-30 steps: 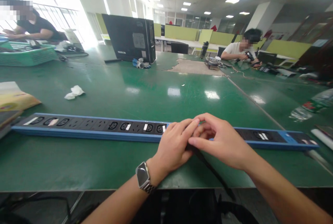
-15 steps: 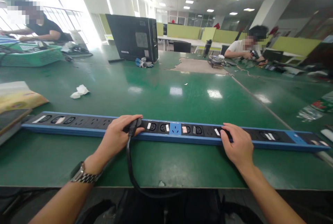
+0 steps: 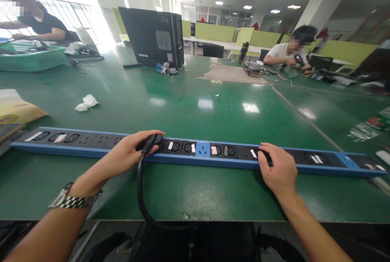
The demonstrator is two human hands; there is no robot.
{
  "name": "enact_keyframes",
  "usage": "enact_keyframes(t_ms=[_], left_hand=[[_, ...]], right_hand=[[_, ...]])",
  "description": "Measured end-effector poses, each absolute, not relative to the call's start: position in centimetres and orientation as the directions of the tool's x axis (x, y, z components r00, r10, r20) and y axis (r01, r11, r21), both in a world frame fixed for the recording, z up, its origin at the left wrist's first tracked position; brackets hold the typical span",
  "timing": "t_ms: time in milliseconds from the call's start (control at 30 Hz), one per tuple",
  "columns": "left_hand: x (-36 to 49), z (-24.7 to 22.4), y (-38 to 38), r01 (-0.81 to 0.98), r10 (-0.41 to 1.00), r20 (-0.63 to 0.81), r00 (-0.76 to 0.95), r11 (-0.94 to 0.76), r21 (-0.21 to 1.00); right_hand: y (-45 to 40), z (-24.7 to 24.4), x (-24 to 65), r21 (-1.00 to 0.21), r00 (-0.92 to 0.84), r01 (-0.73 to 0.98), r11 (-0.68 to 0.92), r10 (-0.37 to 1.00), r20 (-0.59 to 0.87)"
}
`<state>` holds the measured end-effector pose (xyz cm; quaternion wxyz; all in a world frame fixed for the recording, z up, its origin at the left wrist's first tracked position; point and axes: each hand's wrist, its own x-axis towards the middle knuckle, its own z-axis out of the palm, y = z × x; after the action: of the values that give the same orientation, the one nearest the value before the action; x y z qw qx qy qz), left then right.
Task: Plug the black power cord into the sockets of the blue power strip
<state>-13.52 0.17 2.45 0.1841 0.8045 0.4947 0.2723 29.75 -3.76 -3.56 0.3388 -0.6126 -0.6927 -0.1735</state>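
Observation:
A long blue-edged power strip [image 3: 170,158] with black and blue sockets lies across the table in front of me. My left hand [image 3: 129,150] is closed around a black plug [image 3: 154,141], which stands at the strip left of its middle; whether its pins are seated is hidden. From the plug a thick black cable [image 3: 140,191] hangs down over the table's near edge. Farther right, my right hand [image 3: 278,168] grips the strip, fingers over its top and thumb at the near side. The fingers cover a dark part of the strip there.
Crumpled white tissue [image 3: 87,102] lies beyond the strip. Farther back stand a black computer case [image 3: 152,40], gloves [image 3: 166,69] and a green basket [image 3: 36,61]. Two people work across the table. A plastic bottle [image 3: 370,126] lies at the right.
My left wrist has swung left, with the hand still on the plug. The strip's left end appears farther left in view. My right hand keeps its place and grip.

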Motion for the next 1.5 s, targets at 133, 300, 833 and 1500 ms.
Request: enact_keyframes(t_ms=[133, 300, 833, 1500], left_hand=[[-13.6, 2.2, 0.2, 0.7, 0.875, 0.259, 0.408, -0.482, 0.527], [-13.1, 2.0, 0.0, 0.724, 0.863, 0.286, 0.416, -0.505, 0.47], [-2.8, 2.3, -0.3, 0.593, 0.817, 0.365, 0.446, -0.576, 0.562], [2.0, 2.9, -1.8, 0.469, 0.754, 0.54, 0.373, -0.656, 0.592]], right_hand=[[-3.7, -3.6, 29.7, -0.172, -0.018, 0.968, 0.184, 0.731, 0.682], [-3.7, -3.7, 29.8, -0.173, -0.014, 0.968, 0.182, 0.729, 0.684], [-3.6, -3.5, 29.6, -0.162, -0.016, 0.971, 0.178, 0.719, 0.695], [-4.7, 3.5, 25.7, -0.844, 0.175, 0.514, 0.154, 0.944, 0.279]])
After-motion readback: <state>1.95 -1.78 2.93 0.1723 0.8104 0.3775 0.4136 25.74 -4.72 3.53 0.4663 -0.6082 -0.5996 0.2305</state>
